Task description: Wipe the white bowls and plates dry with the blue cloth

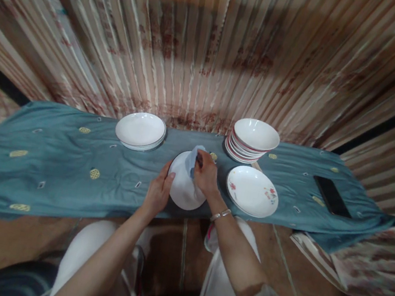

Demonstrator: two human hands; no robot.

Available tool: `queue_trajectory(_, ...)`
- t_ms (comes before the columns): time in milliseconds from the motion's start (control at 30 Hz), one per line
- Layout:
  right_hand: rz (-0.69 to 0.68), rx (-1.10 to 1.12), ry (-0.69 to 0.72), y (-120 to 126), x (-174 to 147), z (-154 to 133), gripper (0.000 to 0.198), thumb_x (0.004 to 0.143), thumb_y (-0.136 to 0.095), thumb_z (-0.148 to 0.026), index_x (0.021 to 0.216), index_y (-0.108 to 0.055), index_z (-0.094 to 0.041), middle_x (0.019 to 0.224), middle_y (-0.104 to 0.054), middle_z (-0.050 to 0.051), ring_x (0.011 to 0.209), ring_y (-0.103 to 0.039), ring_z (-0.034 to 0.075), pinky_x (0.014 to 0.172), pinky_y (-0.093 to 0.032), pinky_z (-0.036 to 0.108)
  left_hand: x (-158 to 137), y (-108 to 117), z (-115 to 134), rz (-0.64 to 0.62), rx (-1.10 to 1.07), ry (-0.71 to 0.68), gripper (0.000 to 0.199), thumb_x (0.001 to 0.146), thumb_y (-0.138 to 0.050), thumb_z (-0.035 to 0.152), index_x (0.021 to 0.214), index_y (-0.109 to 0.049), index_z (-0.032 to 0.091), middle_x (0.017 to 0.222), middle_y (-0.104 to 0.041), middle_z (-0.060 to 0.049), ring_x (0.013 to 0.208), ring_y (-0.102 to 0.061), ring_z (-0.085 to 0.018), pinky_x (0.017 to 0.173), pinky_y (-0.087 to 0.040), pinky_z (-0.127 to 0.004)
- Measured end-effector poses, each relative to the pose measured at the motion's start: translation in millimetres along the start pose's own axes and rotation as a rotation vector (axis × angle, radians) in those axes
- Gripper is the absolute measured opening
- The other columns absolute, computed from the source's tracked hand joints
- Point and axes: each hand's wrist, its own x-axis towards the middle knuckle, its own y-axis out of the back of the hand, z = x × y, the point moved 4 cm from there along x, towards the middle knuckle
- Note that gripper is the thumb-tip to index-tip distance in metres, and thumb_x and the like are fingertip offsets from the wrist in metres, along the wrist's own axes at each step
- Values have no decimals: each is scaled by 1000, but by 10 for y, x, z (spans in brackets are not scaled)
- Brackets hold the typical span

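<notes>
At the front edge of the cloth-covered table, a round white plate (184, 194) with a dark rim is held between my hands. My left hand (159, 191) grips its left edge, the thumb lying on the surface. Bunched in my closed right hand (206, 174) is a pale blue cloth (193, 160), pressed against the plate's upper right part. The hand hides some of the cloth and of the plate's right side. Just right of my hands lies a white plate with red flower prints (252, 191).
Stacked white plates (141, 130) stand at the back left. Several stacked bowls (255, 135) with red rims are at the back right. A black phone (332, 196) lies on the right of the teal tablecloth (70, 162). A striped curtain-like wall (197, 57) rises behind the table.
</notes>
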Motion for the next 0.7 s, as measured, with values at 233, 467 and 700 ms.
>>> queue_trajectory(233, -27, 310, 41, -94, -73, -65, 35, 87, -47, -21, 121, -54, -19, 120, -61, 9, 104, -59, 19, 96, -47, 35, 7, -4, 6, 12, 7, -29, 58, 94, -34, 43, 139, -42, 8, 137, -53, -17, 128, -49, -26, 106, -40, -40)
queue_trajectory(467, -169, 605, 2, -248, -184, -201, 39, 87, -51, -29, 125, -53, -22, 120, -62, 6, 103, -60, 17, 93, -48, 31, 14, -18, -46, 17, -35, -65, 57, 94, -33, 44, 140, -40, 11, 140, -51, -15, 130, -47, -23, 108, -37, -39)
queue_trajectory(700, -283, 821, -45, -246, -260, -301, 35, 83, -60, -34, 116, -61, -23, 114, -65, 4, 105, -59, 17, 97, -46, 31, 22, -19, -58, 18, -4, -4, 60, 93, -34, 46, 139, -41, 8, 134, -56, -17, 125, -51, -26, 103, -42, -40)
